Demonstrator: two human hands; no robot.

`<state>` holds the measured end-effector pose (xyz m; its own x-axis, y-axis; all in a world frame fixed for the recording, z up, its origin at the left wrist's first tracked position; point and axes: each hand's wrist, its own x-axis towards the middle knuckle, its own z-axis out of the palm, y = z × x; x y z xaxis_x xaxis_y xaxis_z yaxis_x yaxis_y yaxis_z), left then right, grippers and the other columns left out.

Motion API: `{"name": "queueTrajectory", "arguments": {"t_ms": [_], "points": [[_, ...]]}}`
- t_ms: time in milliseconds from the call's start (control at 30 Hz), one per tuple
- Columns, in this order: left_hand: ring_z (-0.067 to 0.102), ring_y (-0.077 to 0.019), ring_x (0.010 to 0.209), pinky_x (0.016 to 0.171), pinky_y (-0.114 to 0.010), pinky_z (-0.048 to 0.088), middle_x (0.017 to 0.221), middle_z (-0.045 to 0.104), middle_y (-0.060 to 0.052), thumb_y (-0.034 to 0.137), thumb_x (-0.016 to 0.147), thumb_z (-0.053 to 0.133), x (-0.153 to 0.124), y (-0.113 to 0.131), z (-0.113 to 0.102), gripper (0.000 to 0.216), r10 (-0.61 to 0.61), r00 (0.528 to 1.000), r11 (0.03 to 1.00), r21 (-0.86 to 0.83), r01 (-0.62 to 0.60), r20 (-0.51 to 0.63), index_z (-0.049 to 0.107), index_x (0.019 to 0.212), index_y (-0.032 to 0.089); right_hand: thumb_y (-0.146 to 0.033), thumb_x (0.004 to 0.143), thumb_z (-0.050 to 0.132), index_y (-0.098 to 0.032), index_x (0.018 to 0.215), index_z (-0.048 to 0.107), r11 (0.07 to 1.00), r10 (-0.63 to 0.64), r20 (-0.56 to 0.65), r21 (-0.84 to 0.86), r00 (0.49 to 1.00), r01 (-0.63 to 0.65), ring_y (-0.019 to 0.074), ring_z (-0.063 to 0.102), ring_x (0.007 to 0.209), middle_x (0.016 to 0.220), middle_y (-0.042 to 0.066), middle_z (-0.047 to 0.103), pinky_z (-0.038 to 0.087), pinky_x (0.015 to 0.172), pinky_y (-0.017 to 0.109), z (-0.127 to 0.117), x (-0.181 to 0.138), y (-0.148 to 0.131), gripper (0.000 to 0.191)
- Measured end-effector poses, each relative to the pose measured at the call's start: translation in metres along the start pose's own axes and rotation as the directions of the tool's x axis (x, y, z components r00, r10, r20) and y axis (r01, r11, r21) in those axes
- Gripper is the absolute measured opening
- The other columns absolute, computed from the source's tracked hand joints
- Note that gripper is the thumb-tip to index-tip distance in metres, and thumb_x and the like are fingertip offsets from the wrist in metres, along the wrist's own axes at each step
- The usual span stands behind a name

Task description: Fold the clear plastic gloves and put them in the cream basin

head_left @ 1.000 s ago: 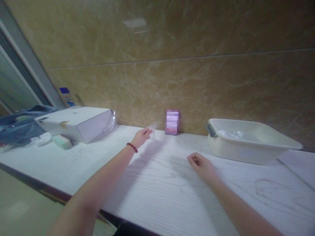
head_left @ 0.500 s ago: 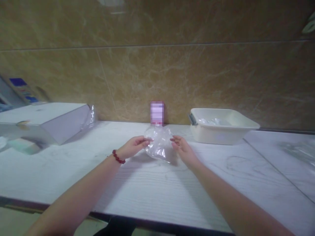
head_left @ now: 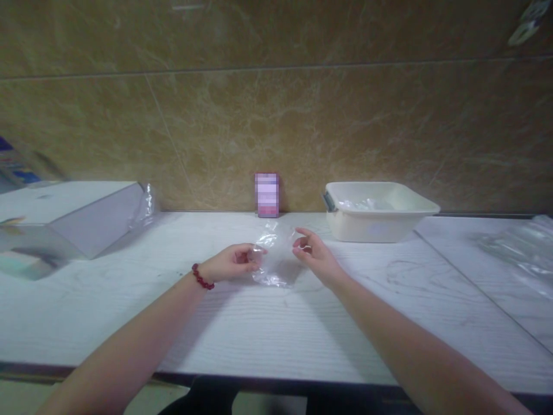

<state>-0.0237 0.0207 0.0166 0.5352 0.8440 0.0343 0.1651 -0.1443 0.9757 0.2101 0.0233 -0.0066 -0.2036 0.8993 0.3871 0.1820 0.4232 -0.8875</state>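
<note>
A small clear plastic bag [head_left: 275, 258] hangs between my two hands just above the white table [head_left: 276, 334]. My left hand [head_left: 233, 262], with a red bead bracelet on the wrist, pinches the bag's left edge. My right hand [head_left: 313, 256] pinches its right edge, thumb and fingers closed on the film. The bag looks crumpled and I cannot see anything in it.
A cream plastic tub [head_left: 375, 210] stands at the back right against the tiled wall. A small pink box [head_left: 266, 195] stands upright behind the bag. A white carton [head_left: 73, 216] with plastic wrap lies at the left. More clear plastic [head_left: 518, 248] lies at the far right.
My left hand brought the bag from the back of the table toward me. My right hand rose from the table and took its other edge. The view has swung to the right.
</note>
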Motion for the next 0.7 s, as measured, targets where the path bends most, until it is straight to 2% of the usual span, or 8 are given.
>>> {"name": "queueTrajectory", "arguments": {"t_ms": [167, 267, 367, 500, 600, 700], "points": [[0.055, -0.0133, 0.07, 0.065, -0.025, 0.044, 0.076, 0.059, -0.003, 0.015, 0.06, 0.064, -0.002, -0.002, 0.001, 0.045, -0.025, 0.998, 1.0, -0.005, 0.025, 0.055, 0.054, 0.104, 0.017, -0.037, 0.071, 0.052, -0.021, 0.098, 0.052, 0.996, -0.025, -0.01, -0.088, 1.0, 0.024, 0.0129, 0.052, 0.08, 0.088, 0.003, 0.057, 0.039, 0.076, 0.031, 0.001, -0.002, -0.004, 0.031], [0.054, -0.013, 0.072, 0.068, -0.026, 0.043, 0.081, 0.058, -0.004, 0.016, 0.062, 0.063, -0.002, -0.002, 0.003, 0.045, -0.03, 0.994, 1.0, 0.013, 0.028, 0.106, 0.052, 0.106, 0.018, -0.036, 0.072, 0.051, -0.02, 0.098, 0.051, 0.995, -0.03, 0.028, -0.094, 0.999, 0.032, 0.0141, 0.052, 0.087, 0.094, 0.004, 0.058, 0.038, 0.077, 0.031, 0.002, -0.003, -0.008, 0.031], [0.053, -0.0123, 0.073, 0.067, -0.025, 0.042, 0.083, 0.057, -0.004, 0.018, 0.064, 0.062, -0.002, 0.0, 0.008, 0.047, -0.033, 0.984, 0.999, 0.026, 0.029, 0.172, 0.049, 0.109, 0.019, -0.034, 0.069, 0.055, -0.02, 0.103, 0.046, 0.992, -0.05, 0.05, -0.111, 0.998, 0.055, 0.0149, 0.051, 0.091, 0.095, 0.004, 0.058, 0.037, 0.079, 0.033, 0.004, -0.005, -0.012, 0.038], [0.053, -0.0116, 0.069, 0.063, -0.023, 0.042, 0.08, 0.057, -0.003, 0.02, 0.065, 0.061, -0.002, 0.006, 0.02, 0.058, 0.012, 0.974, 1.0, 0.022, -0.018, 0.224, 0.039, 0.119, 0.021, -0.031, 0.069, 0.056, -0.02, 0.087, 0.054, 0.977, -0.122, 0.076, -0.165, 0.99, 0.133, 0.0151, 0.051, 0.092, 0.093, 0.003, 0.059, 0.036, 0.081, 0.032, 0.009, -0.008, -0.016, 0.021], [0.052, -0.0161, 0.084, 0.07, -0.026, 0.041, 0.096, 0.055, -0.007, 0.022, 0.06, 0.066, -0.002, 0.008, 0.03, 0.063, 0.06, 0.976, 0.998, -0.021, -0.057, 0.209, 0.041, 0.118, 0.023, -0.029, 0.07, 0.055, -0.02, 0.078, 0.056, 0.957, -0.174, 0.062, -0.223, 0.983, 0.184, 0.0144, 0.052, 0.083, 0.085, 0.002, 0.06, 0.039, 0.077, 0.03, 0.011, -0.01, -0.018, 0.013], [0.049, -0.02, 0.095, 0.078, -0.029, 0.039, 0.105, 0.053, -0.009, 0.031, 0.057, 0.069, 0.0, 0.006, 0.042, 0.06, 0.061, 0.99, 0.977, -0.212, -0.033, 0.128, 0.048, 0.112, 0.021, -0.026, 0.07, 0.056, -0.02, 0.073, 0.058, 0.923, -0.233, 0.056, -0.303, 0.971, 0.239, 0.0143, 0.051, 0.077, 0.074, 0.001, 0.06, 0.04, 0.073, 0.03, 0.012, -0.01, -0.019, 0.006]]}}
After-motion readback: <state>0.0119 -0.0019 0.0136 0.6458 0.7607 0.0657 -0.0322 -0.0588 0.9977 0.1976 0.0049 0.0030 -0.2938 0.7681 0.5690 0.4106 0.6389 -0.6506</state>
